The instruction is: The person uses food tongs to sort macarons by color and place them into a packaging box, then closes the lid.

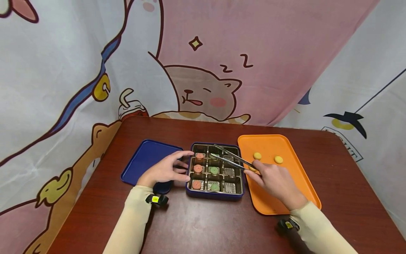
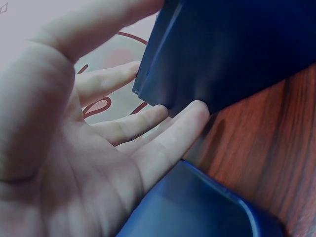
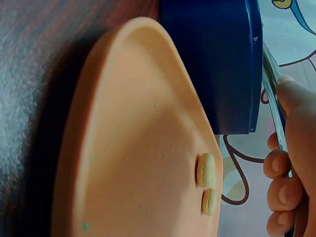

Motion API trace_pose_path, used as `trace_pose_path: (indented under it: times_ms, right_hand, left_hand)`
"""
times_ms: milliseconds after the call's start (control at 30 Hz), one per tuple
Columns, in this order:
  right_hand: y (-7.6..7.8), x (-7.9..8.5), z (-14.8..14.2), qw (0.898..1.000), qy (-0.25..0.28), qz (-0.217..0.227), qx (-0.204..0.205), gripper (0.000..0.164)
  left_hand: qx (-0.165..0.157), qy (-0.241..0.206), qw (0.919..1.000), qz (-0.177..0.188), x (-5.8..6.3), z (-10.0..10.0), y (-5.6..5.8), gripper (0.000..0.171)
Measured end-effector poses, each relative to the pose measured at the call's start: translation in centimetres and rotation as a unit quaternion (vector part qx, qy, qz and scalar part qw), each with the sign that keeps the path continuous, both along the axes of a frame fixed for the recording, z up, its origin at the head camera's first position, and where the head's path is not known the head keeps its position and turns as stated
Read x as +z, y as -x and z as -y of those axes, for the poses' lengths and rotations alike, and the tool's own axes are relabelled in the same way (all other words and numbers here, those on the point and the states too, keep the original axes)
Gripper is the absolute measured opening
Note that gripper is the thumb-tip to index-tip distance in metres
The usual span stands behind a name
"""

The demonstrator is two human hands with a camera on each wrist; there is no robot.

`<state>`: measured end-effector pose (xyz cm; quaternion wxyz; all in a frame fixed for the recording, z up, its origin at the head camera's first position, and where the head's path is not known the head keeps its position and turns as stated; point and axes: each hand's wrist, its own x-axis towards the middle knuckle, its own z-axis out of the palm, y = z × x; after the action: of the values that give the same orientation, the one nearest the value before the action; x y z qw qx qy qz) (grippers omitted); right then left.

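Note:
My right hand (image 1: 276,180) holds metal tongs (image 1: 233,163) whose tips reach over the far middle compartment of a dark blue box (image 1: 215,195). Whether anything is between the tips is hard to see. Three pinkish macarons (image 1: 198,168) sit in the box's left column, one per compartment. Green macarons (image 1: 214,170) lie in the middle column; the far compartment there is partly covered by the tongs. With spread fingers my left hand (image 1: 168,168) touches the box's left wall (image 2: 237,54). In the right wrist view, fingers (image 3: 284,192) curl round the tongs.
An orange tray (image 1: 285,197) right of the box carries yellow macarons (image 1: 278,159), one partly hidden by my right hand. The blue lid (image 1: 146,158) lies left of the box, partly under my left hand. A patterned curtain (image 1: 269,42) hangs behind the brown table (image 1: 203,225).

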<state>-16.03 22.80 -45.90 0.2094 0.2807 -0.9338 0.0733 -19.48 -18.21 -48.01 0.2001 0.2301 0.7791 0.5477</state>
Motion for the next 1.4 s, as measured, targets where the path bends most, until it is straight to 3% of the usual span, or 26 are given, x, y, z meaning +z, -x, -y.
trace_pose_path:
  times_ms: [433, 867, 1400]
  right_hand:
    - [-0.5, 0.1, -0.2, 1.000, 0.004, 0.014, -0.008, 0.038]
    - [-1.8, 0.3, -2.2, 0.999, 0.017, 0.022, -0.022, 0.034]
    - [-4.4, 0.0, -6.2, 0.993, 0.012, 0.060, -0.098, 0.034]
  left_hand:
    - [-0.003, 0.003, 1.0000, 0.002, 0.1, 0.0, -0.1, 0.091]
    - [-0.001, 0.004, 1.0000, 0.002, 0.2, -0.1, -0.1, 0.091]
    - [-0.003, 0.001, 1.0000, 0.001, 0.2, -0.1, -0.1, 0.090]
